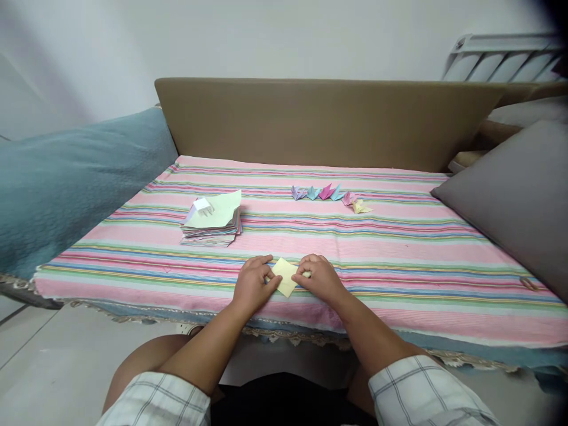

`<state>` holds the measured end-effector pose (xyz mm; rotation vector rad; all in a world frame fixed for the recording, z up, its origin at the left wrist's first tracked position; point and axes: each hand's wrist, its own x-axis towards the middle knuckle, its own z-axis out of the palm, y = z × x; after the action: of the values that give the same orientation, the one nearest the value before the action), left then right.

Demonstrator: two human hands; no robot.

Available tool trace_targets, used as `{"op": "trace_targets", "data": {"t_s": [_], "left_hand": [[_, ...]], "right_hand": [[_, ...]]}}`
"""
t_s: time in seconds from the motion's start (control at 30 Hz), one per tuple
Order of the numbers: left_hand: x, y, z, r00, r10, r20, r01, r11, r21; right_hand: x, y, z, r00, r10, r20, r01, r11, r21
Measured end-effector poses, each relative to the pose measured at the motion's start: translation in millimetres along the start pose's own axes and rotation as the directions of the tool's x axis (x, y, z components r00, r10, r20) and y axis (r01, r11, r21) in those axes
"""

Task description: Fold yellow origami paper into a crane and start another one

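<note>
A small yellow piece of paper (pixel 284 273), diamond-shaped as it faces me, lies at the front of the striped cloth. My left hand (pixel 255 283) pinches its left corner between thumb and fingers. On the opposite side, my right hand (pixel 320 277) grips the right corner the same way, thumb on top. Both hands rest low on the cloth. Farther back stands a row of several folded paper cranes (pixel 327 191) in purple, blue, pink and yellow. To the left is a stack of paper sheets (pixel 212 232), its top sheet pale green.
A small white block-like object (pixel 203 206) sits on the stack. The striped cloth (pixel 275 234) covers the seat up to a brown backrest (pixel 310 124). A blue-covered armrest (pixel 84 177) bounds the left, a grey cushion (pixel 519 207) the right. Near it lies a small brown loop (pixel 528 284).
</note>
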<state>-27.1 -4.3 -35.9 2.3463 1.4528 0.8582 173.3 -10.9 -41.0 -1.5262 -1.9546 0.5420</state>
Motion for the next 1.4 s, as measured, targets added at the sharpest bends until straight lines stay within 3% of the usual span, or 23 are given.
{"op": "trace_targets", "data": {"t_s": [0.47,0.87,1.23,1.4], "left_hand": [[-3,0,3.4,0.999,0.04,-0.022,-0.04,0.999,0.003],[-1,-9,3.7,0.982,0.183,-0.051,-0.179,0.981,0.075],[1,-10,1.3,0.987,0.163,-0.001,-0.162,0.984,0.072],[1,-8,1.0,0.99,0.144,0.002,-0.144,0.986,0.079]], "right_hand": [[-1,-1,0,1.0,0.0,0.02,0.0,1.0,0.019],[-2,-4,-3,0.999,0.02,0.034,-0.02,1.0,0.021],[-4,-6,-2,0.997,0.075,0.034,-0.074,0.997,-0.022],[-6,-6,-2,0.998,0.033,0.049,-0.03,0.998,-0.056]]}}
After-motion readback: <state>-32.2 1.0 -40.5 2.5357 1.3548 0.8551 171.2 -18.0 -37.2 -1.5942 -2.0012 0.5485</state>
